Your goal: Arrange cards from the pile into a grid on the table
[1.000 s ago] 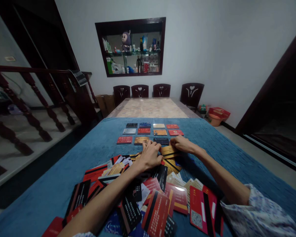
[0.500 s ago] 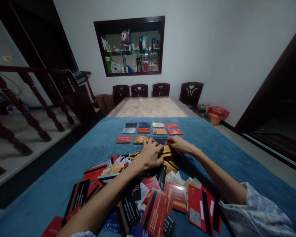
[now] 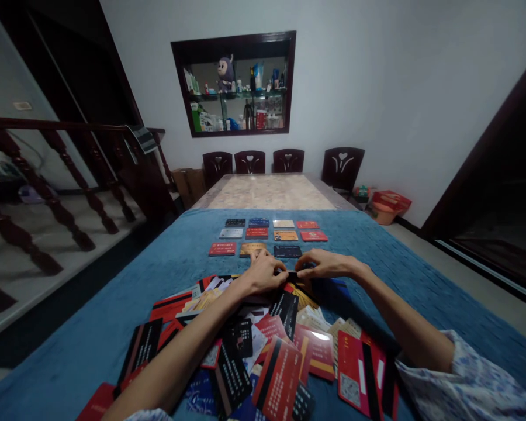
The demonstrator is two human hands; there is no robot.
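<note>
My left hand (image 3: pixel 263 272) and my right hand (image 3: pixel 322 263) meet above the far edge of a loose heap of bank cards. Their fingertips pinch a card (image 3: pixel 292 276) between them, of which only a thin dark strip shows. In the heap lie a red card with a black stripe (image 3: pixel 277 377), a black card with white print (image 3: pixel 284 313) and a red card with a QR code (image 3: pixel 355 368). Beyond my hands, small card stacks stand in rows, including a dark blue stack (image 3: pixel 288 251) and a gold stack (image 3: pixel 253 248), partly behind my left fingers.
A blue cloth (image 3: pixel 179 245) covers the near part of the long table, whose marbled top (image 3: pixel 272 190) shows beyond it. Dark chairs (image 3: pixel 288 160) stand at the far end. A wooden railing (image 3: pixel 65 181) runs along the left, and a red bag (image 3: pixel 390 202) sits on the floor at right.
The gold card between my hands has tipped from showing its face to a thin dark edge. My right hand has shifted slightly, uncovering the dark blue stack. The view has moved a little.
</note>
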